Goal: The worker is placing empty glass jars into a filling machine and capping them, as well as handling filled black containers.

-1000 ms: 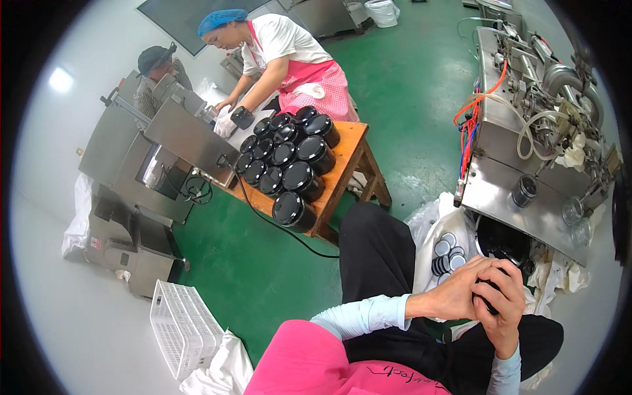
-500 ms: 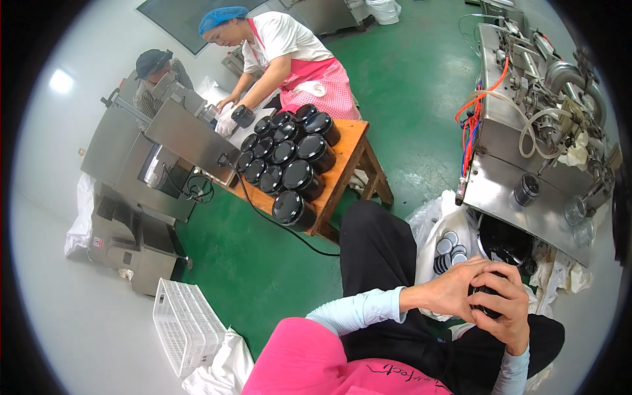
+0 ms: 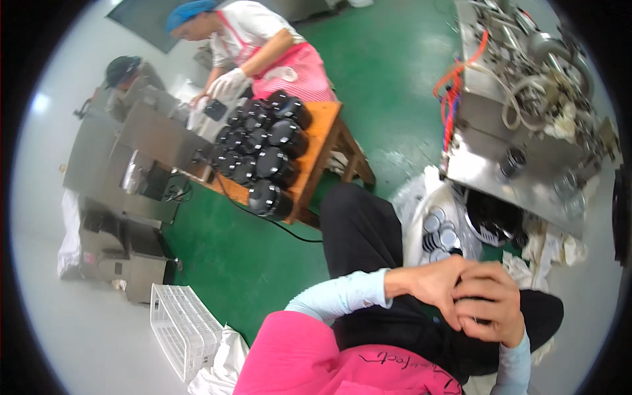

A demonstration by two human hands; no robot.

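Note:
Above my lap, both hands are wrapped round a black-lidded jar [image 3: 484, 322], now almost wholly covered by fingers. My left hand [image 3: 431, 286] is closed against its left side. Over its top and right side curl the fingers of my right hand [image 3: 490, 303]. Just beyond my hands, a white bag [image 3: 415, 230] holds several round lids [image 3: 441, 230], silver inside and black at the rim. A black tub [image 3: 490, 214] stands beside the bag, under the edge of a metal machine table [image 3: 477, 168].
Several black jars [image 3: 273, 164] crowd a wooden table [image 3: 321, 128]. Behind it a person in a pink apron [image 3: 289, 69] handles a black jar with gloved hands; another person sits farther left. One dark jar [image 3: 511, 162] and clear glass jars [image 3: 567, 184] stand on the machine table. A white crate [image 3: 187, 332] sits lower left.
My hands have closed farther over the jar, hiding its lid, and my right hand has turned. The view has shifted, moving the surroundings left and up. The co-worker's hands have moved.

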